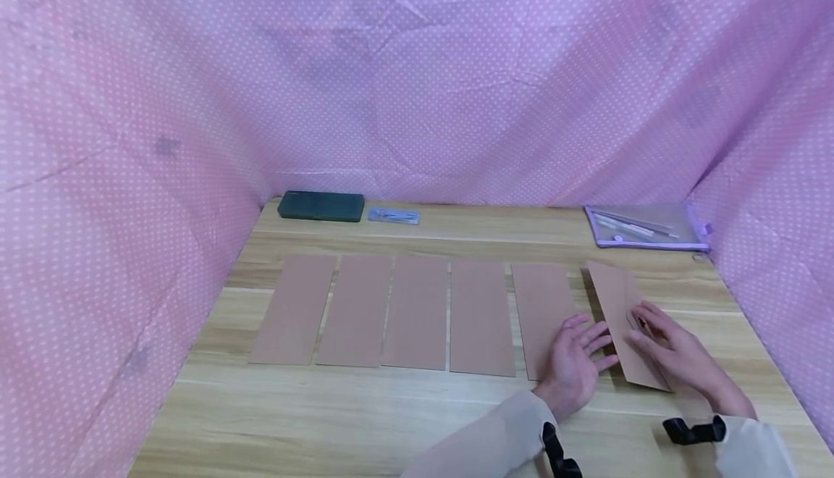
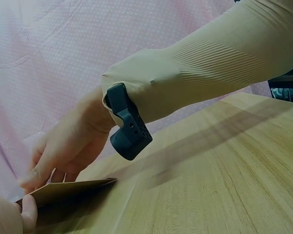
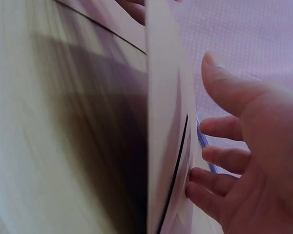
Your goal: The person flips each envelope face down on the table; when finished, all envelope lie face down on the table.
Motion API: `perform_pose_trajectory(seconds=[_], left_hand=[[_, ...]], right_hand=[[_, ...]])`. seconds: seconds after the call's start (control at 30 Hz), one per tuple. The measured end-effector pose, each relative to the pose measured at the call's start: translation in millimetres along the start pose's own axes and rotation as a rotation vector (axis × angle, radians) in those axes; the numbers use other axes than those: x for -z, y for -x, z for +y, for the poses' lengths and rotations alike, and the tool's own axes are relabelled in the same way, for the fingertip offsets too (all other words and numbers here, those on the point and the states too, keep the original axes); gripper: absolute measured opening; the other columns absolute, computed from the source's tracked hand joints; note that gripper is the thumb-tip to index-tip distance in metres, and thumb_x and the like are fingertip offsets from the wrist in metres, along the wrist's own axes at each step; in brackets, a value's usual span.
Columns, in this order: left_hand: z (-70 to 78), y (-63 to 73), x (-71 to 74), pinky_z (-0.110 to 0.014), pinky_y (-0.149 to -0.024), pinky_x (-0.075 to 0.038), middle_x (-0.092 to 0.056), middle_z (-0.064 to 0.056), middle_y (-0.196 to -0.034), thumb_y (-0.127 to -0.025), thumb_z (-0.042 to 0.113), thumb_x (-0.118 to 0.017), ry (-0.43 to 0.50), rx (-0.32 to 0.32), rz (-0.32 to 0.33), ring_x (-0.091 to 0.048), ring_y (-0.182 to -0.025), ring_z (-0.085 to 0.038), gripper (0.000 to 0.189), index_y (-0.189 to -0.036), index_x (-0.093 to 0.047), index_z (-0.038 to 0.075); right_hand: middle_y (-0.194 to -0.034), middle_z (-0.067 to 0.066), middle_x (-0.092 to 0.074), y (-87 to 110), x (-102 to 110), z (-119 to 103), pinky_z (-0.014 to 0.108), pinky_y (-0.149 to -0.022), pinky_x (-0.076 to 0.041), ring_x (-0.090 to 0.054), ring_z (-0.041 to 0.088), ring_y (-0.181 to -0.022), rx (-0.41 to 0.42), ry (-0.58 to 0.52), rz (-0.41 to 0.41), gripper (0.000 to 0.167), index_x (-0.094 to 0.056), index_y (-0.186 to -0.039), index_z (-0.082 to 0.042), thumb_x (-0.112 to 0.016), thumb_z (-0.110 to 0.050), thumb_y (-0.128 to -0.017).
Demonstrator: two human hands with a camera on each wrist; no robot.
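Brown paper pieces point(image 1: 415, 311) lie flat in a row. At the row's right end a further brown paper piece point(image 1: 617, 311) is tilted, its left edge raised off the table. My left hand point(image 1: 573, 369) is at that raised edge with fingers spread, the fingertips touching or very near it. Across the tilted piece, my right hand point(image 1: 680, 355) rests its fingertips on the right-hand face, where a flap or second layer shows. In the right wrist view the right fingers point(image 3: 212, 183) touch that face, with the thumb point(image 3: 217, 78) apart from it.
A dark green case point(image 1: 321, 206) and a small blue clear pack point(image 1: 394, 216) stand at the back left of the wooden table point(image 1: 313, 405). A purple-edged zip pouch point(image 1: 645, 248) with pens lies at the back right. Pink dotted cloth point(image 1: 423, 101) hangs around.
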State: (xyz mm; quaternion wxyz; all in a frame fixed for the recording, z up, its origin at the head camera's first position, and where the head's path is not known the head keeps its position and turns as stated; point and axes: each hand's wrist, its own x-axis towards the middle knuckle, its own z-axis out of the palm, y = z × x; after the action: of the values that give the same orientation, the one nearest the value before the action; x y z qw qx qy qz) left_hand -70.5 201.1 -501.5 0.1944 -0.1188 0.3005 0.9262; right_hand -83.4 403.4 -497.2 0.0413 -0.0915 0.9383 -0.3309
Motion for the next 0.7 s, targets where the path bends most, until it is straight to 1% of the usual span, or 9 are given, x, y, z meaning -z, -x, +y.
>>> perform_pose_trajectory(seconds=[0.03,0.17,0.27,0.33,0.4,0.47,0.57,0.6,0.7], left_hand=[[0.6,0.3,-0.3,-0.040,-0.087,-0.049,-0.057,-0.017,-0.137,-0.095,0.027,-0.043,0.000,0.001,-0.006,-0.052,-0.118,-0.031,0.044,-0.134,-0.045,0.006],[4.0,2.9,-3.2,-0.037,-0.086,-0.050,-0.057,-0.017,-0.136,-0.095,0.029,-0.043,0.004,0.004,-0.029,-0.052,-0.117,-0.029,0.045,-0.134,-0.046,0.007],[6.3,5.2,-6.6,-0.037,-0.087,-0.050,-0.057,-0.017,-0.137,-0.096,0.030,-0.043,0.001,-0.001,-0.050,-0.052,-0.118,-0.029,0.044,-0.133,-0.047,0.009],[8.0,7.1,-9.3,-0.037,-0.087,-0.050,-0.057,-0.017,-0.138,-0.096,0.031,-0.043,-0.001,-0.007,-0.068,-0.052,-0.118,-0.029,0.042,-0.132,-0.048,0.010],[9.3,8.3,-12.0,-0.035,-0.086,-0.050,-0.057,-0.018,-0.138,-0.097,0.031,-0.042,0.000,-0.015,-0.085,-0.053,-0.117,-0.028,0.040,-0.130,-0.049,0.011],[10.3,10.1,-14.1,-0.034,-0.085,-0.049,-0.057,-0.018,-0.139,-0.097,0.031,-0.041,0.001,-0.021,-0.103,-0.054,-0.116,-0.026,0.039,-0.129,-0.050,0.012],[11.5,12.0,-16.4,-0.033,-0.084,-0.049,-0.058,-0.019,-0.140,-0.097,0.032,-0.041,0.000,-0.032,-0.124,-0.055,-0.114,-0.023,0.038,-0.128,-0.051,0.013],[12.0,12.6,-16.9,-0.032,-0.084,-0.049,-0.058,-0.019,-0.140,-0.097,0.032,-0.041,-0.001,-0.033,-0.132,-0.055,-0.113,-0.022,0.038,-0.128,-0.051,0.013],[14.2,14.2,-18.6,-0.031,-0.085,-0.049,-0.057,-0.021,-0.142,-0.097,0.033,-0.040,-0.007,-0.033,-0.155,-0.055,-0.112,-0.020,0.037,-0.128,-0.052,0.015]], right_hand=[[-0.157,0.039,-0.023,-0.7,0,-1,-0.010,-0.094,-0.013,-0.023,0.020,-0.147,0.004,-0.008,0.004,0.061,-0.036,-0.149,0.008,-0.057,-0.025,-0.102],[-0.149,0.043,-0.033,-3.9,2,-6,-0.007,-0.087,-0.030,-0.048,0.040,-0.134,0.001,-0.018,0.008,0.062,-0.033,-0.150,0.008,-0.058,-0.021,-0.101],[-0.142,0.049,-0.037,-4.5,4,-12,-0.002,-0.080,-0.035,-0.051,0.054,-0.125,-0.021,-0.036,-0.030,0.066,-0.024,-0.154,0.007,-0.055,-0.021,-0.103],[-0.142,0.050,-0.034,-4.0,5,-15,-0.001,-0.079,-0.036,-0.043,0.066,-0.122,-0.026,-0.072,-0.062,0.068,-0.014,-0.157,0.005,-0.050,-0.020,-0.105],[-0.155,0.041,-0.025,-3.2,6,-15,-0.001,-0.082,-0.036,-0.040,0.051,-0.137,-0.005,-0.122,-0.081,0.068,-0.007,-0.159,0.000,-0.045,-0.018,-0.106],[-0.168,0.013,-0.016,-2.5,6,-15,-0.003,-0.085,-0.034,-0.042,0.018,-0.144,0.040,-0.175,-0.076,0.066,-0.002,-0.160,-0.004,-0.040,-0.014,-0.107],[-0.165,-0.018,-0.010,-1.0,6,-15,-0.001,-0.089,-0.037,-0.032,-0.023,-0.125,0.104,-0.265,-0.081,0.065,0.004,-0.161,-0.010,-0.033,-0.009,-0.108],[-0.161,-0.023,-0.011,-0.6,6,-15,0.001,-0.089,-0.039,-0.030,-0.028,-0.118,0.122,-0.289,-0.082,0.065,0.005,-0.161,-0.010,-0.032,-0.008,-0.108],[-0.165,-0.014,-0.009,0.3,7,-17,0.008,-0.088,-0.046,-0.032,-0.027,-0.119,0.135,-0.342,-0.105,0.065,0.009,-0.161,-0.016,-0.027,-0.007,-0.108]])
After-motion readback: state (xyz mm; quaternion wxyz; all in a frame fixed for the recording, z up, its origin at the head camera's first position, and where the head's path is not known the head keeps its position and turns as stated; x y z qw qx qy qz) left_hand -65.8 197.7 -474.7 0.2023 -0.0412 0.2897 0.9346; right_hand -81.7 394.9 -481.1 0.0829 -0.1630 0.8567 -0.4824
